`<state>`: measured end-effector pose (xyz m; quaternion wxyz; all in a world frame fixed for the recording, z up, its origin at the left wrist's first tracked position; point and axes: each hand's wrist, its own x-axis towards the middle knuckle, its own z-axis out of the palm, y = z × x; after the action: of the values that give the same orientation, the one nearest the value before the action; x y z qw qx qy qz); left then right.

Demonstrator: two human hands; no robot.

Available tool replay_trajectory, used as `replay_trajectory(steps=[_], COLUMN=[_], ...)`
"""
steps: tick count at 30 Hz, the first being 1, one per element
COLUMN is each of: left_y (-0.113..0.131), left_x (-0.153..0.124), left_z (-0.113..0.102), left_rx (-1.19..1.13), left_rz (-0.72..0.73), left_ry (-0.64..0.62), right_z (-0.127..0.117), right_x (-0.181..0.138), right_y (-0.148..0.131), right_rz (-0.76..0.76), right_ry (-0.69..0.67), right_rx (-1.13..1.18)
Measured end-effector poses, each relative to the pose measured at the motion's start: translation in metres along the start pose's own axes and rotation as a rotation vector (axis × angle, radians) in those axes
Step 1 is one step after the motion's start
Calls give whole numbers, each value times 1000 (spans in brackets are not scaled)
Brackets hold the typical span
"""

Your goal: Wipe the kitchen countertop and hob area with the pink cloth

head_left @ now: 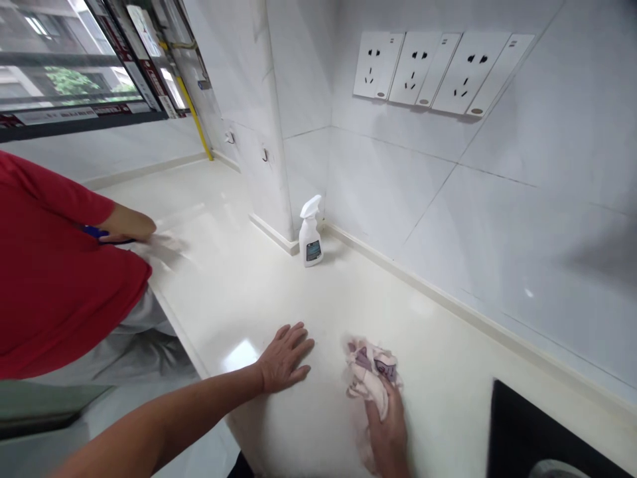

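Note:
My left hand (283, 356) lies flat on the cream countertop (239, 285), fingers stretched out and apart, holding nothing. My right hand (388, 425) is closed on a crumpled pink and purple cloth (369, 368), pressing it onto the counter just right of the left hand. A white spray bottle (310, 232) stands upright farther back, in the corner by the tiled wall.
A person in a red shirt (54, 279) leans over the counter at left, a hand (130, 229) on a pale cloth (166, 244). Three wall sockets (438, 70) sit high on the tiles. A black hob edge (537, 431) is at lower right. A window (74, 60) is at upper left.

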<state>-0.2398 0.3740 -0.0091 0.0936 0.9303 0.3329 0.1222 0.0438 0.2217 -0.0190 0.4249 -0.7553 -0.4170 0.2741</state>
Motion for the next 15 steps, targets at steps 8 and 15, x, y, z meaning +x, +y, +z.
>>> replay_trajectory(steps=[8, 15], left_y=[4, 5], left_x=[1, 2], left_z=[-4, -5], left_rx=[33, 22], left_rz=[-4, -6], left_ry=[1, 1], right_z=[-41, -107], right_x=[31, 53], right_y=[-22, 13], right_rz=[312, 222], right_ry=[1, 411], right_rx=[442, -29])
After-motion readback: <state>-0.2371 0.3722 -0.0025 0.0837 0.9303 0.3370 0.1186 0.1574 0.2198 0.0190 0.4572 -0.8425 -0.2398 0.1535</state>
